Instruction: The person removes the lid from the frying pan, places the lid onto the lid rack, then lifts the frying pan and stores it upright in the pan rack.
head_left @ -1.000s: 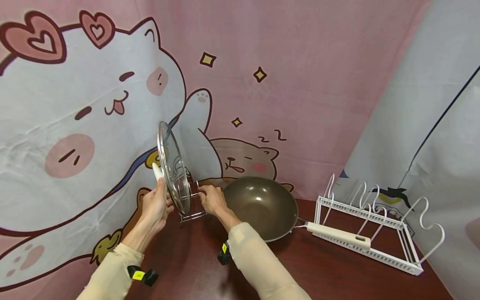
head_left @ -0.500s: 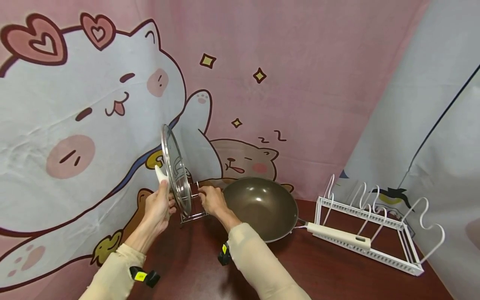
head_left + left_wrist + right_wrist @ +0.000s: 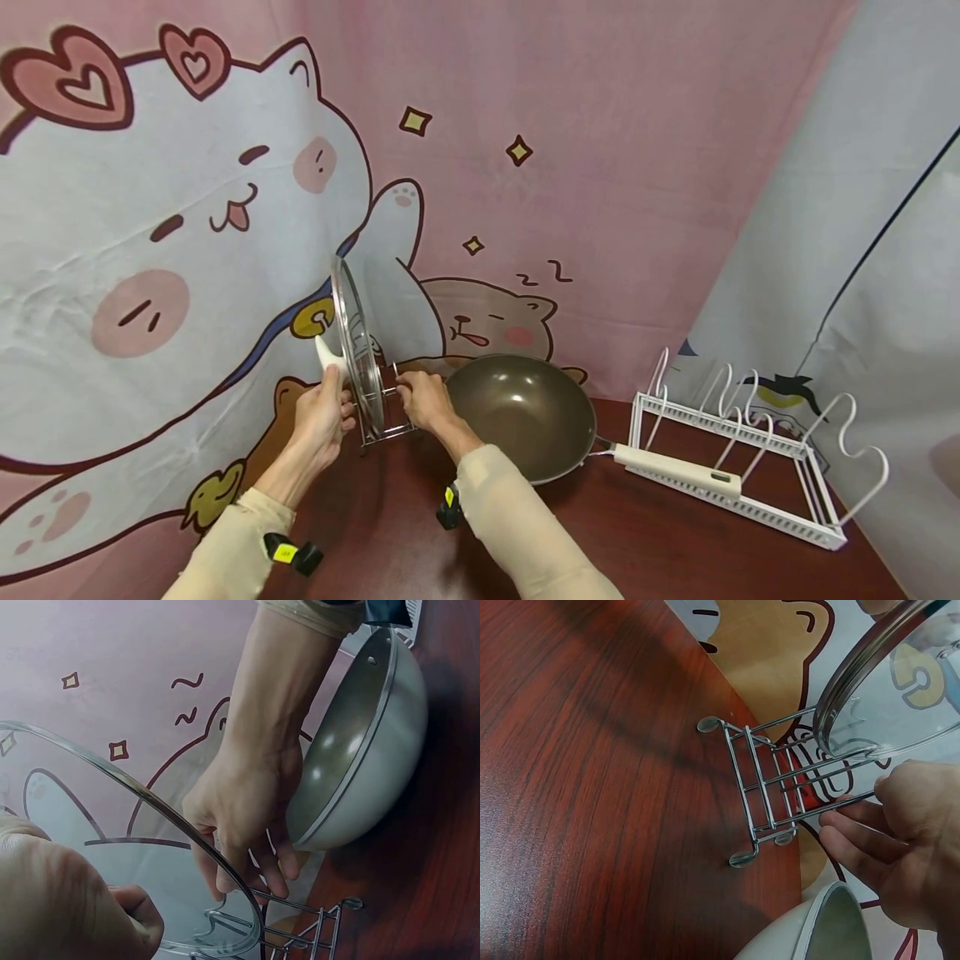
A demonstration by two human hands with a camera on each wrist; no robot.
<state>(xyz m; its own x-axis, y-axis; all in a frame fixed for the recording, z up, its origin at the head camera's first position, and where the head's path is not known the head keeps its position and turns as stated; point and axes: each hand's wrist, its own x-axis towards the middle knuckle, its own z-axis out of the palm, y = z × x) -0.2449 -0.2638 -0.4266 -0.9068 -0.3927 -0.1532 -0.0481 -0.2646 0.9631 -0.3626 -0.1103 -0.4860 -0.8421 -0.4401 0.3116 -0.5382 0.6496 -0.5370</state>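
The glass lid (image 3: 362, 350) with a metal rim stands nearly upright at the wire rack (image 3: 390, 433), its lower edge within the rack's wires. My left hand (image 3: 321, 417) grips the lid's cream handle (image 3: 330, 358) from the left side. On the rack's right side, my right hand (image 3: 426, 400) holds a wire with its fingers; the right wrist view shows that hand (image 3: 907, 840) at the rack's wires (image 3: 765, 780). In the left wrist view the lid's rim (image 3: 165, 810) passes in front of the right hand's (image 3: 255, 787) fingertips.
A dark-coated wok (image 3: 525, 417) sits just right of my right hand, its cream handle (image 3: 675, 471) lying over the front edge of a white rack (image 3: 795, 521) with curved dividers. A printed curtain (image 3: 600, 167) hangs behind the red-brown table (image 3: 390, 533).
My left hand and the lid have moved slightly right and down, towards the wire rack. The lid now looks narrower and closer to edge-on. My right hand has stayed in place.
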